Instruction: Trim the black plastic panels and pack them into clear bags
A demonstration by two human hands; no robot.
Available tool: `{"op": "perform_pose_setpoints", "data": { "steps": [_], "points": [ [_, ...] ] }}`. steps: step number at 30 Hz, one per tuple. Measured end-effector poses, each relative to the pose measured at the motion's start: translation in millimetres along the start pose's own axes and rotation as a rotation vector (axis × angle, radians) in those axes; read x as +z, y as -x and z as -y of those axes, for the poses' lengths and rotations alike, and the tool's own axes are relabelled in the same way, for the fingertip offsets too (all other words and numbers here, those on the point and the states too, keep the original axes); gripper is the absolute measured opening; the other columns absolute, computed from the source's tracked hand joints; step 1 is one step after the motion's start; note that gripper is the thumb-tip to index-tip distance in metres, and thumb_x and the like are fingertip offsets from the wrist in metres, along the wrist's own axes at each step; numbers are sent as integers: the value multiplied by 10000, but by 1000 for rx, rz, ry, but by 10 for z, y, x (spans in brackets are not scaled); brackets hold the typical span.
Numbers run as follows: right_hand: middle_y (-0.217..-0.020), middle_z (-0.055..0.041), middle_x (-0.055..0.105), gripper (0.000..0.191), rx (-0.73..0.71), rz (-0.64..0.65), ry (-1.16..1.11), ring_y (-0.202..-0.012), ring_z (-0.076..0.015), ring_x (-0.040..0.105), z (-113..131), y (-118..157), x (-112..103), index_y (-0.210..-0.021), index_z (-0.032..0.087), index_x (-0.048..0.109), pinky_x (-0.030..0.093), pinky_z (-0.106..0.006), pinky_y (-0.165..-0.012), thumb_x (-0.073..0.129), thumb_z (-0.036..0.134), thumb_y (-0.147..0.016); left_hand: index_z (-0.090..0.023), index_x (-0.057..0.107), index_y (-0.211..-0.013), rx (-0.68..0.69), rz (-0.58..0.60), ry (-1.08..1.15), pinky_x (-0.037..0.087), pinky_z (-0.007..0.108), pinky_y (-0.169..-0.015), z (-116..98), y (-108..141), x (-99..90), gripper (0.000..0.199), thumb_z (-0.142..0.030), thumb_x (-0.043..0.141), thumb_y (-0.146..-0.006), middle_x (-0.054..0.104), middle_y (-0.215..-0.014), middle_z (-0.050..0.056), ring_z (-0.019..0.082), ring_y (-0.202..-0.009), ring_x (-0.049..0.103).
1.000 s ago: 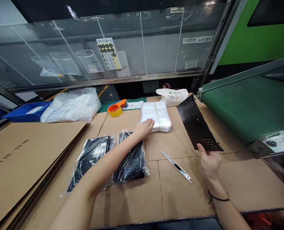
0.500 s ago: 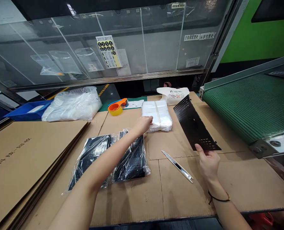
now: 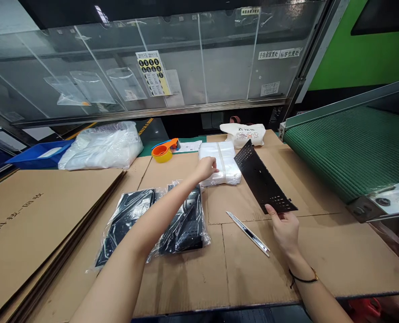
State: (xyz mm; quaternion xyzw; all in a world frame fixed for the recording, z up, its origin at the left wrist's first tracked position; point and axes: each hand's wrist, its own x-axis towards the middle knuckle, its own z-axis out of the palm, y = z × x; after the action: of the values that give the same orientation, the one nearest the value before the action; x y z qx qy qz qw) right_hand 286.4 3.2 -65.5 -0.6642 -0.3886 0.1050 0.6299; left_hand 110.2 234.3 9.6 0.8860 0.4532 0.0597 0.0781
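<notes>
My right hand (image 3: 284,228) grips a thin black perforated panel (image 3: 265,179) by its near end, thumb on top. The panel is tilted, its far end pointing away and left. Over the left part of a banded stack of clear plastic bags (image 3: 231,163) is my left hand (image 3: 206,169), fingers curled together. What lies between its fingertips is too small to make out. Two black parts in clear bags lie near my left forearm: one bagged part (image 3: 128,215) on the left, another bagged part (image 3: 186,229) partly behind the forearm. A slim silver utility knife (image 3: 248,233) rests between my arms.
Flat cardboard sheets (image 3: 44,215) are piled at left. Behind are a blue tray (image 3: 37,154), a bulky plastic bag (image 3: 101,146), an orange tape dispenser (image 3: 164,150) and a white printed pouch (image 3: 244,133). A green conveyor belt (image 3: 350,143) borders the right side.
My right hand has moved slightly left with the black panel, closer to the bag stack. My left hand has shifted a little right and up, its fingers still curled over the stack.
</notes>
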Motion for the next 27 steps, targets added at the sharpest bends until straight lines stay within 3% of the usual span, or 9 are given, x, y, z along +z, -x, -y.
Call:
{"op": "perform_pose_setpoints", "data": {
  "steps": [6,11,15,23,27],
  "points": [
    [-692,-85,707,463,-12,38,16,-615,-223,642,-17,34,18,-730,145,700,521,-320,-581,646,605,-736,-129,619,-869,36,20,29,462,377,-861,-29,-7,-33,126,-251,593,-889,627,-879,36,180,-908,588],
    [-628,-61,662,441,-44,94,39,-547,-189,589,-6,95,59,-728,147,680,478,-288,-517,603,576,-790,-127,621,-812,-20,71,114,497,343,-788,8,-115,6,225,-317,565,-917,636,-811,21,151,-793,608],
    [-479,-2,528,429,-88,167,67,-406,-132,443,4,154,124,-653,159,643,368,-261,-407,583,549,-819,-125,624,-811,-25,138,178,512,325,-763,42,-185,-7,216,-320,597,-899,639,-816,14,142,-777,610],
    [-434,43,407,432,-157,206,107,-363,-102,343,-16,193,193,-624,181,579,276,-251,-376,550,542,-859,-123,595,-742,-67,139,259,511,313,-733,61,-222,-1,246,-327,628,-877,613,-764,2,136,-747,597],
    [-447,40,427,436,-173,193,120,-364,-102,341,-41,188,200,-658,177,597,273,-249,-376,536,556,-866,-120,601,-753,-15,214,356,508,280,-672,125,-196,-4,249,-315,589,-907,599,-708,-13,113,-665,585]
  ]
}}
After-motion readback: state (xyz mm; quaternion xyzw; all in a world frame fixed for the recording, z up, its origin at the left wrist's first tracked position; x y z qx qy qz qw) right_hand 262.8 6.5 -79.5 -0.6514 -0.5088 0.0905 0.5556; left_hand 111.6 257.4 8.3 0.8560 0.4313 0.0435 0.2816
